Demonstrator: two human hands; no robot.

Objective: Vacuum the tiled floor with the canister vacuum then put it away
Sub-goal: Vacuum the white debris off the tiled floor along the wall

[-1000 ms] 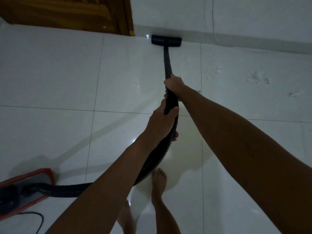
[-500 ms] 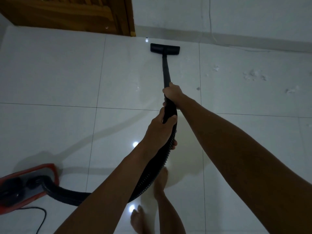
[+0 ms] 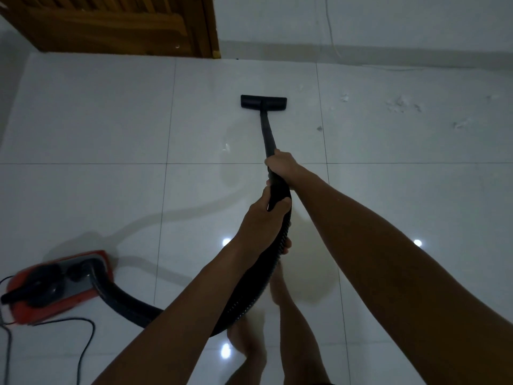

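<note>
A black vacuum wand (image 3: 266, 132) runs from my hands to a flat black floor nozzle (image 3: 263, 102) lying on the white tiled floor (image 3: 97, 120), about one tile short of the far wall. My right hand (image 3: 281, 162) grips the wand higher up. My left hand (image 3: 263, 220) grips the handle end where the ribbed black hose (image 3: 249, 295) begins. The hose curves down and left to the red canister vacuum (image 3: 59, 287) on the floor at the lower left.
A wooden door (image 3: 116, 23) fills the far left corner. White debris bits (image 3: 399, 105) lie scattered on the tiles at the far right, near the baseboard (image 3: 388, 55). A black power cord (image 3: 83, 348) trails from the canister. My bare feet (image 3: 247, 340) stand below the hose.
The nozzle has been pulled back from the wall toward me. I have stepped backward, and the canister and its cord have come further into view.
</note>
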